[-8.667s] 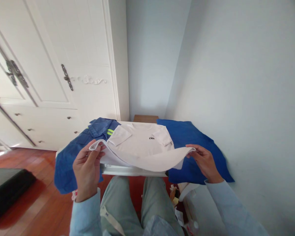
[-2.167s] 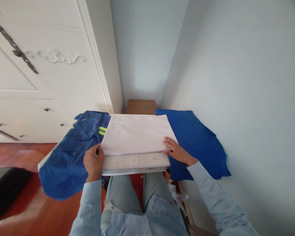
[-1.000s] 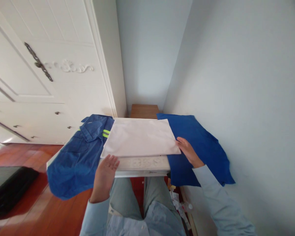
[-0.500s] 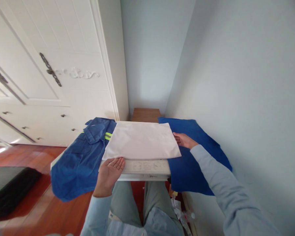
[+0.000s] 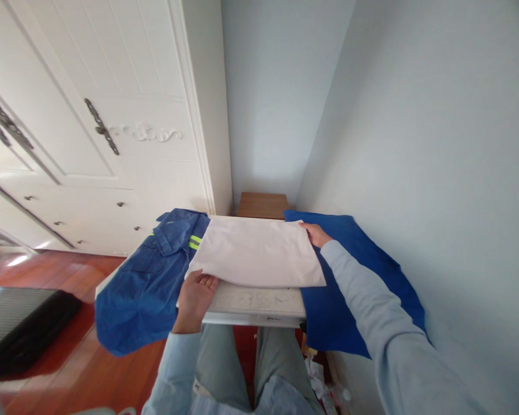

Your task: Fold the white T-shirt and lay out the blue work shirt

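Observation:
A flat, rectangular piece of white cloth (image 5: 255, 251) lies on the small white table (image 5: 255, 300), its right part overlapping a blue cloth (image 5: 328, 323). My right hand (image 5: 315, 234) is closed on the white cloth's far right corner, thumb on top. At the near left corner, my left hand (image 5: 198, 297) has its palm turned up and its thumb against the edge; the curled fingers pinch the fabric there. To the left, a folded blue work garment (image 5: 142, 282) with a yellow-green reflective stripe hangs over the table's side.
A white wardrobe (image 5: 155, 69) stands at the left and a pale wall (image 5: 436, 144) rises close on the right. Behind the table is a brown wooden box-like piece (image 5: 263, 204). A black and grey bundle (image 5: 30, 328) lies on the wooden floor. Clutter sits low beside my legs.
My right hand has moved from beside the white cloth's right edge up to its far right corner and closed on it. My left hand has closed at the near left corner. The view has shifted slightly.

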Tool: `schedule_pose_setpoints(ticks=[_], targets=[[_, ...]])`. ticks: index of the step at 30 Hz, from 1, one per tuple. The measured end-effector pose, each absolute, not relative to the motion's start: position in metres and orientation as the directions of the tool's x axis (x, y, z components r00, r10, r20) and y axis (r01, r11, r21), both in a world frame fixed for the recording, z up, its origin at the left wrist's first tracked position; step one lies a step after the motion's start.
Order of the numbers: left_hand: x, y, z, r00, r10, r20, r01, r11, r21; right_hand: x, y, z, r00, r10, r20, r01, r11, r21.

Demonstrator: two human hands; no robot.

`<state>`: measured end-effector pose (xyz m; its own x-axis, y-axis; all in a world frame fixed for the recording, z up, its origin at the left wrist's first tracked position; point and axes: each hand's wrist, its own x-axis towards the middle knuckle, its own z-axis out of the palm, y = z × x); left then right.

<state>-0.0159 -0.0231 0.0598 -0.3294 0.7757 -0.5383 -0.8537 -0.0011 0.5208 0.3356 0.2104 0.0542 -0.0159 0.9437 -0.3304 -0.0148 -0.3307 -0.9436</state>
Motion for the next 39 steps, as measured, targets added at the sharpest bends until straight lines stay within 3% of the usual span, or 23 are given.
schedule_pose_setpoints(ticks=[3, 9, 12, 17, 20, 28, 39], targets=[[-0.014, -0.019, 0.061, -0.288, 0.794, -0.535, -0.89, -0.015, 0.457, 0.332, 0.222, 0.052, 0.033, 0.945, -0.325, 0.024, -0.326, -0.945], [-0.016, -0.008, 0.057, -0.346, 0.761, -0.549, -0.869, -0.039, 0.493, 0.323, 0.234, 0.052, 0.011, 0.945, -0.328, 0.193, -0.324, -0.926], [-0.016, -0.002, 0.055, -0.388, 0.73, -0.562, -0.828, -0.009, 0.56, 0.321, 0.238, 0.053, 0.021, 0.947, -0.321, 0.328, -0.309, -0.893], [-0.007, 0.009, 0.053, -0.644, 0.68, -0.351, -0.598, -0.161, 0.785, 0.32, 0.241, 0.062, 0.053, 0.982, -0.18, 0.615, -0.174, -0.769], [-0.003, 0.017, 0.046, -0.713, 0.619, -0.331, -0.526, -0.159, 0.835, 0.318, 0.241, 0.072, 0.012, 0.996, -0.091, 0.745, -0.069, -0.663], [0.002, 0.032, 0.038, -0.713, 0.621, -0.326, -0.528, -0.169, 0.833, 0.338, 0.229, 0.115, -0.019, 0.999, 0.03, 0.902, 0.03, -0.43], [0.059, 0.054, 0.063, -0.555, 0.732, -0.395, -0.675, -0.118, 0.729, 0.414, 0.178, 0.168, 0.064, 0.991, 0.121, 0.957, -0.027, -0.29]])
